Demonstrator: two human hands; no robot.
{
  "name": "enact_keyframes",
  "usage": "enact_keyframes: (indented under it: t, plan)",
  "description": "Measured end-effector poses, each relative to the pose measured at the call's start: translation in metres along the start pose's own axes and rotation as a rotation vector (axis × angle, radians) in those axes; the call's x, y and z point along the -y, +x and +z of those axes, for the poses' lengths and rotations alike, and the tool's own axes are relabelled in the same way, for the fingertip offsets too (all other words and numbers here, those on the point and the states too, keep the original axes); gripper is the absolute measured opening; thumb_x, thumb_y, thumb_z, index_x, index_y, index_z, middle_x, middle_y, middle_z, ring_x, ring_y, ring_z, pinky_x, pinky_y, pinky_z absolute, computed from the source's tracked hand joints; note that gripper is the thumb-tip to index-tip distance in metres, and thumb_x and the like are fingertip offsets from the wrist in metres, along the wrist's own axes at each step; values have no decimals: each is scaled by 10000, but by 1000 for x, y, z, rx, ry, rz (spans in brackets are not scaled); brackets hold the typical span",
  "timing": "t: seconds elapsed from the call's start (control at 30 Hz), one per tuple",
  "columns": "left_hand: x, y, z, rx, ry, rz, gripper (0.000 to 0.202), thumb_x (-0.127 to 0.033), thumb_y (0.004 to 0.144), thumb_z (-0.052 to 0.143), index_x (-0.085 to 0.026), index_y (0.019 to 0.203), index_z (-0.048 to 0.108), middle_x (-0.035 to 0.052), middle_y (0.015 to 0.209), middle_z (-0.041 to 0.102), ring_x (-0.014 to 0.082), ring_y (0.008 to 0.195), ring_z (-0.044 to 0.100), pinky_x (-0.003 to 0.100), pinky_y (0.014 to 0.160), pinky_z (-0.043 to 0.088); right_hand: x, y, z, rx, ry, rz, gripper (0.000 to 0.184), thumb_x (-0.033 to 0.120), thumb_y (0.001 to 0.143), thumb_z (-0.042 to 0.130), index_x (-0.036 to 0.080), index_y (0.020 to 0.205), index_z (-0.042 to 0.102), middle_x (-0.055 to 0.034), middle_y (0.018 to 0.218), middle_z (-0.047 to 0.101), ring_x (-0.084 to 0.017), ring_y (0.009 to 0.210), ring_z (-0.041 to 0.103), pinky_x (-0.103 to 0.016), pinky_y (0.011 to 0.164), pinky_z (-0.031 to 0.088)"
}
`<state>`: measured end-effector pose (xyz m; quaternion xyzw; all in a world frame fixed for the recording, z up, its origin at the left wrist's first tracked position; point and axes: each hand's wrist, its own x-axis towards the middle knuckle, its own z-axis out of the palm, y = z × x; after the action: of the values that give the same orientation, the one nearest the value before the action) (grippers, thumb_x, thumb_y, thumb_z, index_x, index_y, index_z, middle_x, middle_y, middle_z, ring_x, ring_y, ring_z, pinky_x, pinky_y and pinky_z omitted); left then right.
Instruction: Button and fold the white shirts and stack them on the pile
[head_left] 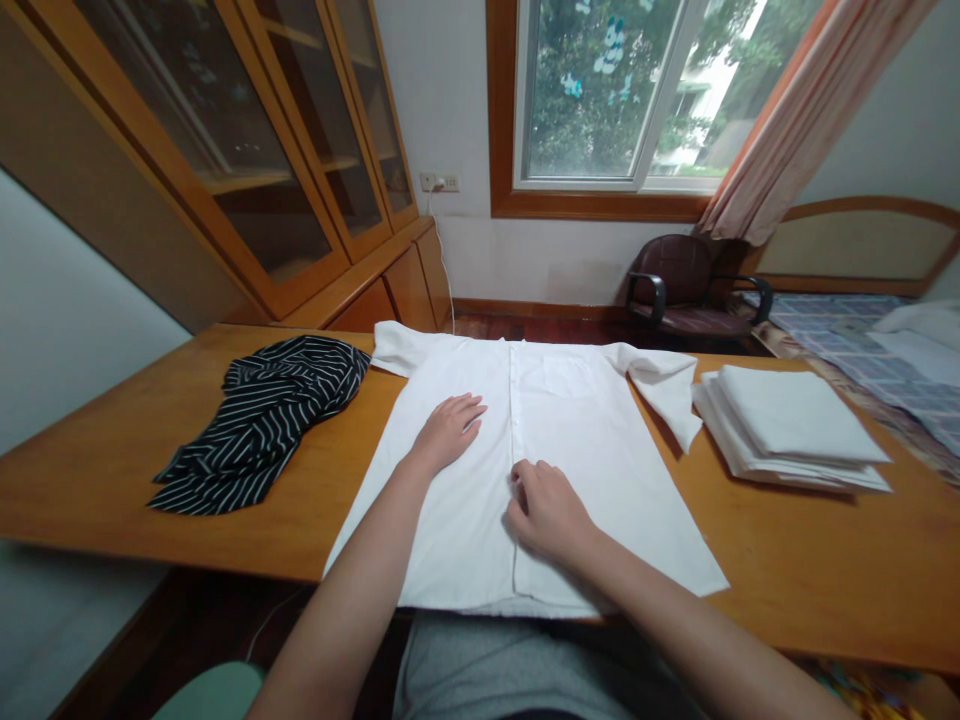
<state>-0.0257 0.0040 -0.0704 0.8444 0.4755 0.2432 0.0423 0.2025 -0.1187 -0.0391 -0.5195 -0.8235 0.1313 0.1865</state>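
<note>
A white short-sleeved button-up shirt (600, 450) lies spread front side up on the table, its collar end away from me and its hem at the near edge. My left hand (450, 430) rests flat on the shirt's left half, fingers stretched toward the button strip. Lower down, my right hand (551, 508) has its fingers curled and pinched at the button strip, closed on the shirt's edge. The fingertips are partly hidden. The right-side sleeve is bent into a point, while the left-side one lies out flat.
On the wooden table (97, 480), a black-and-white striped garment (262, 425) lies crumpled at left. A stack of folded white cloth (795, 425) sits at right. Behind are a glass-door cabinet (300, 130), an armchair (675, 285) and a bed (840, 330). A pale green stool (214, 692) stands below.
</note>
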Motion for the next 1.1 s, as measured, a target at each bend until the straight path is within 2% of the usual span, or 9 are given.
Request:
enact_keyframes:
  t: [0.1,0.23,0.4,0.63,0.9,1.1]
  plan:
    - [0,0,-1,-6,-7,-3,325,-227,950,534,-223,1239,683,66,1372,648,249,1337,541,488,1168,400,-3,-1,-1,-19,53,9,289,126,780,523,170,1060,579,-42,839,610,-213,793,503,-331,742,326]
    - [0,0,0,1,-10,-2,327,-233,953,531,-228,1245,681,64,1374,647,252,1342,538,494,1167,402,-8,-3,-4,-57,115,81,263,141,808,551,160,1067,593,-43,846,621,-206,798,516,-325,744,339]
    - [2,-1,1,-11,-4,7,334,-238,955,526,-233,1254,674,57,1383,641,247,1344,535,496,1166,405,-14,-4,-6,-69,131,71,70,176,821,622,197,885,639,-32,816,630,-210,830,527,-327,770,349]
    - [2,0,1,-11,7,11,328,-232,954,523,-213,1241,682,70,1368,651,255,1329,547,489,1156,417,-23,-1,-3,-77,259,113,135,102,803,613,204,739,673,-11,709,649,-190,769,533,-304,745,381]
    - [3,0,1,-7,-5,17,330,-232,957,522,-216,1248,677,69,1370,649,249,1333,543,489,1154,417,-23,-1,-5,-95,260,116,124,92,788,598,199,755,651,-9,717,623,-190,785,517,-301,752,376]
    - [1,-1,0,-9,-8,11,331,-238,959,516,-216,1245,681,64,1364,654,246,1331,544,474,1151,422,-24,-1,-3,-108,241,101,105,118,799,586,201,819,646,-22,801,617,-197,822,516,-316,781,378]
